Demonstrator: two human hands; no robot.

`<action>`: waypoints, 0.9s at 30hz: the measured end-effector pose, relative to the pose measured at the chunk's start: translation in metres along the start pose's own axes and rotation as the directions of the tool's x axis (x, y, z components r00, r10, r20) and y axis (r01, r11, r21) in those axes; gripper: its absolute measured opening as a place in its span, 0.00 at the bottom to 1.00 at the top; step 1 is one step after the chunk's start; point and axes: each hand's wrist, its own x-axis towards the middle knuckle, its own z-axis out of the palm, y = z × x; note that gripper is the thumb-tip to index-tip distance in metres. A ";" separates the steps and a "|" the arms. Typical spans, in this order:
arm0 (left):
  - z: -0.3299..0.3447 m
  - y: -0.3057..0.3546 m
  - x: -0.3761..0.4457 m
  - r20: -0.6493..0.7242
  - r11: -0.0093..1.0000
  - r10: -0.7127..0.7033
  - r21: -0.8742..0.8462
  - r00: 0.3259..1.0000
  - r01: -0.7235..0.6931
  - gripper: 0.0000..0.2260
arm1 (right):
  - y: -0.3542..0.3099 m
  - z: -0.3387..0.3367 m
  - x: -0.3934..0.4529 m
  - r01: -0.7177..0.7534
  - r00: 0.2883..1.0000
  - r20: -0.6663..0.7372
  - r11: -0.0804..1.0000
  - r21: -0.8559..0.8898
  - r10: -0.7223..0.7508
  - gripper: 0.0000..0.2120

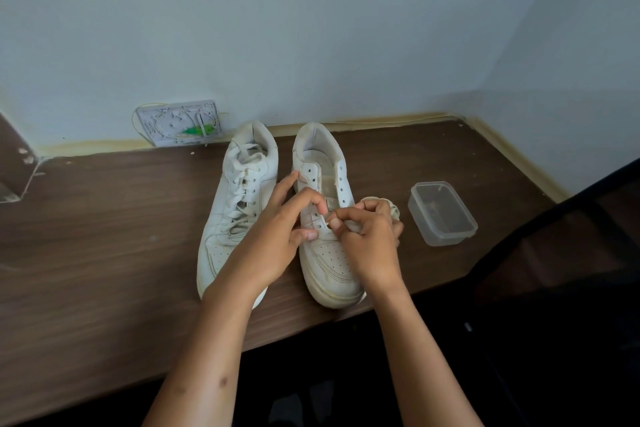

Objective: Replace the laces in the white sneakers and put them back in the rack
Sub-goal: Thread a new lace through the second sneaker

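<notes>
Your left hand (277,225) and right hand (367,236) both pinch the soft, floppy lace (327,218) over the right sneaker (329,253) at bench centre, three o'clock of the laced sneaker (235,204); grip the stiff tip.

No text, label, brand or number can be read on anything here.

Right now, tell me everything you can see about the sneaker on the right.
The right sneaker is white, leather-looking and scuffed, with a perforated toe and a yellowed sole. It stands upright on the brown table, toe towards the person, beside the laced left sneaker. Its upper eyelets are empty. The left hand and right hand pinch a lace at the lower eyelets.
</notes>
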 end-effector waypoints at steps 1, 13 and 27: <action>0.000 0.000 0.000 -0.003 1.000 0.005 0.002 1.000 -0.005 0.18 | 0.000 0.000 0.000 0.004 1.000 -0.002 1.000 -0.010 -0.004 0.03; 0.006 -0.002 -0.001 -0.034 0.998 0.022 0.058 0.999 -0.020 0.16 | 0.006 -0.004 0.003 0.032 0.993 0.110 0.998 0.052 -0.038 0.04; 0.002 0.004 0.001 -0.082 0.996 0.023 -0.086 0.996 -0.030 0.22 | 0.003 -0.005 -0.035 0.137 0.970 -0.169 0.969 -0.207 -0.173 0.24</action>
